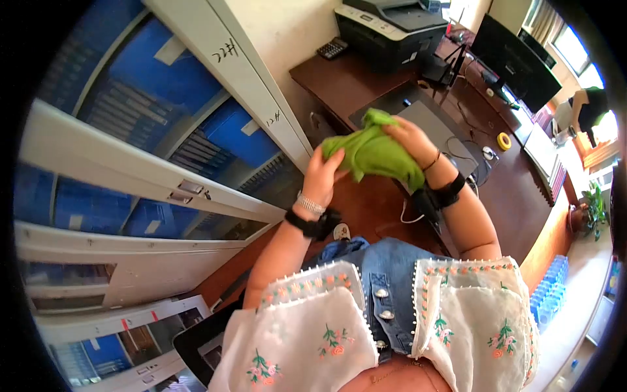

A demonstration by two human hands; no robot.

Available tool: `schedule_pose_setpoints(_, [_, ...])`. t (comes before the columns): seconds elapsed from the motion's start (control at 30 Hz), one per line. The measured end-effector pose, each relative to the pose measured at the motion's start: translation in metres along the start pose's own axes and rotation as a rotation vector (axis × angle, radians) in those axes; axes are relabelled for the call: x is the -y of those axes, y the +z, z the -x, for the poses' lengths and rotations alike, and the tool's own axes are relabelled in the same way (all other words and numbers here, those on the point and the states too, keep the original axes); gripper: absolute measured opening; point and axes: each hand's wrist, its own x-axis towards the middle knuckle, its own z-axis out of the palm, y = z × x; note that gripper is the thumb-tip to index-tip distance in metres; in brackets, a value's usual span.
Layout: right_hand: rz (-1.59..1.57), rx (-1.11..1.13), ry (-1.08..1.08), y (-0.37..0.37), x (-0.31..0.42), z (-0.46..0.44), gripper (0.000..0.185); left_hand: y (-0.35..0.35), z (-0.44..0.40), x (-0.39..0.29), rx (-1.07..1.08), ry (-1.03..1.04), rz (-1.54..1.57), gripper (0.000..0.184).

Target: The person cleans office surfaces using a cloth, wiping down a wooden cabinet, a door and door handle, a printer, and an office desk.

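Two hands (320,178) (413,139) gripping green cloth (377,153), brown desk (516,215), cabinet (150,266)

There is room to pass between the cabinet (243,65) and the table (519,219). Further ahead, the printer (392,32) and the monitor (513,62) are standing in the way.

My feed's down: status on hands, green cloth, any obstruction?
Left hand and right hand both gripping. Green cloth bunched between them. Cabinet to the left, desk to the right; neither visibly blocks the hands.
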Motion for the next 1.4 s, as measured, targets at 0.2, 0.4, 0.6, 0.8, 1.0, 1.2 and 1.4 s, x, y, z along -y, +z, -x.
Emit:
schedule_pose_setpoints(0.2, [-0.223,-0.294,0.002,-0.054,0.016,-0.067,0.033,0.02,-0.13,0.002,0.143,-0.022,-0.015,0.023])
schedule_pose_setpoints(0.4, [-0.379,-0.386,0.05,-0.129,0.047,-0.099,0.035,0.067,-0.225,0.005,0.293,-0.322,0.115,0.026])
schedule_pose_setpoints(0.6, [-0.499,-0.222,0.111,-0.185,0.11,-0.163,0.038,0.128,-0.324,-0.025,0.569,-0.458,0.289,0.039])
schedule_pose_setpoints(0.8, [-0.497,-0.221,0.161,-0.262,0.159,-0.26,0.033,0.171,-0.429,-0.052,0.439,-0.341,0.32,0.035])
schedule_pose_setpoints(1.0, [-0.319,-0.408,0.012,-0.318,0.204,-0.355,0.021,0.197,-0.546,-0.071,0.256,-0.17,0.178,0.027])
schedule_pose_setpoints(1.2, [0.091,-0.463,-0.103,-0.359,0.211,-0.452,0.042,0.202,-0.644,-0.053,0.074,-0.023,-0.047,0.041])
schedule_pose_setpoints(1.4, [1.466,-0.689,-0.133,-0.369,0.15,-0.498,0.06,0.177,-0.691,-0.005,0.27,1.165,-1.375,0.034])
